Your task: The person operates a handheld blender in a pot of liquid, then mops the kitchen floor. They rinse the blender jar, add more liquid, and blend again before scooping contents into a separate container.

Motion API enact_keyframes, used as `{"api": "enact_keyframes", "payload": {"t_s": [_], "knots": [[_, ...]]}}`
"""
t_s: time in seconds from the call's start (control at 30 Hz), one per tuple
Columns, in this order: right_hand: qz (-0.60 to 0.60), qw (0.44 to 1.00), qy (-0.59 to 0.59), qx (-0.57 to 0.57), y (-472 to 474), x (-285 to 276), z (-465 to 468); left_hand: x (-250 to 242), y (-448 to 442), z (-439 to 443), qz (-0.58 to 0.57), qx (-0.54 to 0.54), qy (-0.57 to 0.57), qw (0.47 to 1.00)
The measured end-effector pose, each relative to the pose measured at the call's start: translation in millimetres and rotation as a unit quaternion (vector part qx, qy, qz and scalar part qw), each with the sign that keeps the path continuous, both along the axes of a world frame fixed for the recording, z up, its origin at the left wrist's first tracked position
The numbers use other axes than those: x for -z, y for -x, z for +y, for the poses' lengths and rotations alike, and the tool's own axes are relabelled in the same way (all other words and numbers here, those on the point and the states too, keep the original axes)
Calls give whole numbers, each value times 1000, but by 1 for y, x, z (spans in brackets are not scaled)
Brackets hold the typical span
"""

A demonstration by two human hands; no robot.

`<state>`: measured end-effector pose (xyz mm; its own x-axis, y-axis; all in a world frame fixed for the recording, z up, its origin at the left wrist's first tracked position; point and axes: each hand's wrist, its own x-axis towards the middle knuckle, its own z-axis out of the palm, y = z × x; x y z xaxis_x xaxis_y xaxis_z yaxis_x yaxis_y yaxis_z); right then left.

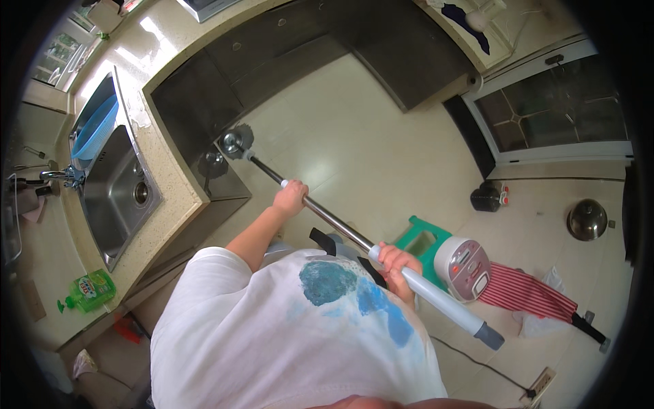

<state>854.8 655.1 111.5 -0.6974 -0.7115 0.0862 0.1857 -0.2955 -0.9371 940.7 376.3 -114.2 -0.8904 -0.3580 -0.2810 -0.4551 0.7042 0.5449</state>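
Note:
A spin mop with a metal pole runs slantwise in front of my body. My left hand grips the pole near its middle, just above a white collar. Lower right, my right hand is closed around the grey plastic handle, whose dark end cap sticks out beyond it. At the far end, the round mop head with its grey fringe lies on the pale tiled floor, against the base of the dark glossy cabinets, which mirror it.
Left stands a counter with a steel sink, a blue basket and a green soap bottle. At right are a green plastic stool, a rice cooker with a cord, a striped folded umbrella, a dark jar and a sliding door.

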Motion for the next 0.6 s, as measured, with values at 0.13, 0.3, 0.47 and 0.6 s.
{"api": "enact_keyframes", "payload": {"t_s": [0.13,0.3,0.47,0.6], "knots": [[4,997,-43,-59,60,-6,24,3,30,23,13,-1,-1,1000],[37,992,-45,-113,146,-45,55,-21,80,84,71,-45,-18,996],[35,992,-31,-115,206,-93,60,-63,123,123,75,-39,-112,990],[29,989,-20,-140,225,-91,14,-67,141,92,66,-138,-61,986]]}}
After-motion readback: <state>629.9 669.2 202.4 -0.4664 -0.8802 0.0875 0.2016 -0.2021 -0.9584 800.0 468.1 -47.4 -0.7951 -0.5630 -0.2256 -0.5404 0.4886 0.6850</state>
